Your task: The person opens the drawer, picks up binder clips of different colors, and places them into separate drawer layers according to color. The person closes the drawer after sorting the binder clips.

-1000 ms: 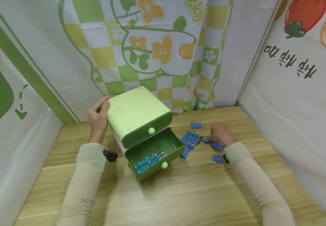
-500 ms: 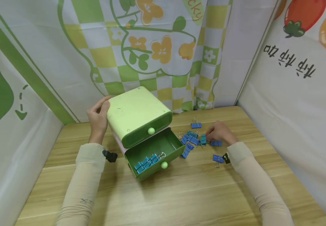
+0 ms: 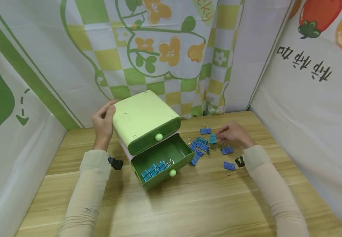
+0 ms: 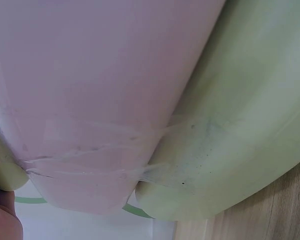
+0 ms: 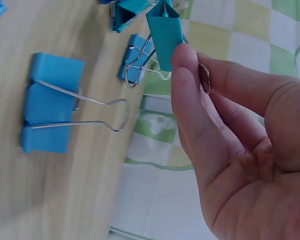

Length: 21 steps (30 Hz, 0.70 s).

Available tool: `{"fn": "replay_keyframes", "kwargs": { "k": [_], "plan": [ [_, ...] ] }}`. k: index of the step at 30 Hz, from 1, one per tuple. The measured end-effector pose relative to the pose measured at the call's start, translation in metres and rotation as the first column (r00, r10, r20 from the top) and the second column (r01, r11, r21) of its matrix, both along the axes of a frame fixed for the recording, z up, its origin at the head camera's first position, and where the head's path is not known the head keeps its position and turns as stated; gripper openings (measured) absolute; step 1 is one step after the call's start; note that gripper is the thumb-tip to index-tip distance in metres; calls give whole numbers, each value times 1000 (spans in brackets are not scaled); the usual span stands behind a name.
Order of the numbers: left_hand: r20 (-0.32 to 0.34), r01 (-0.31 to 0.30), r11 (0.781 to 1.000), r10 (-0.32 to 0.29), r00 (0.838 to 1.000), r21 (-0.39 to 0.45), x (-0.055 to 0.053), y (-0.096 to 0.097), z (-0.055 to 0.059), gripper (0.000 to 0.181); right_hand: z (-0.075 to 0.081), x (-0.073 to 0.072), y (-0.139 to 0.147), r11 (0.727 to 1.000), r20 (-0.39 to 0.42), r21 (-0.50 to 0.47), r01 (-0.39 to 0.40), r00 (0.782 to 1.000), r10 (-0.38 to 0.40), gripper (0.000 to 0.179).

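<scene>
A two-tier drawer box [image 3: 145, 115] with a light green top stands on the table, its lower drawer [image 3: 168, 158] pulled out. Teal binder clips [image 3: 153, 171] lie in that drawer's front left part. My left hand [image 3: 103, 123] grips the box at its back left corner; pink and green side walls [image 4: 90, 100] fill the left wrist view. Between thumb and fingertips, my right hand [image 3: 234, 133] pinches a teal binder clip [image 5: 166, 37] by its wire handle, above the table. Close by lie a blue binder clip [image 3: 227, 150] and a clustered pile of blue and teal binder clips [image 3: 201, 146].
One blue binder clip [image 3: 205, 131] lies behind the pile, another [image 3: 229, 166] in front of the right hand. The wooden table [image 3: 188, 204] ends at a patterned curtain [image 3: 168, 95] behind and white printed sheets at both sides.
The right hand has picked the teal binder clip out from beside the pile and raised it, moving slightly back. The left hand and drawer box stay in place.
</scene>
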<state>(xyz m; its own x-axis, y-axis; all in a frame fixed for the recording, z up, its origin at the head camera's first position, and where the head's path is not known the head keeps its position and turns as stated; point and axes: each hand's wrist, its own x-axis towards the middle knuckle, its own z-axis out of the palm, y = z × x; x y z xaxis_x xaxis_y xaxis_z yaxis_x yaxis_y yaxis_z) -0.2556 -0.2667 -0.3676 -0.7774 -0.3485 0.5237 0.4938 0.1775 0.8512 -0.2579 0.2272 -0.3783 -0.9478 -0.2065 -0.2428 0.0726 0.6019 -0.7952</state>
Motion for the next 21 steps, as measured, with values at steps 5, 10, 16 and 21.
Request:
{"fn": "replay_keyframes", "kwargs": {
  "k": [5,10,16,21],
  "plan": [
    [6,0,1000,0,1000,6,-1,0,0,35,8,-2,-2,1000,8,-12,-5,1000,5,29],
    [-7,9,1000,-9,1000,8,6,6,8,35,17,0,-7,998,29,-46,-31,999,33,32],
    [-1,10,1000,-10,1000,6,20,14,20,36,31,5,-19,993,-19,-35,-108,994,108,28],
    [-3,15,1000,-15,1000,8,19,13,19,36,46,12,-32,983,-73,-14,-182,981,181,23]
  ]
}}
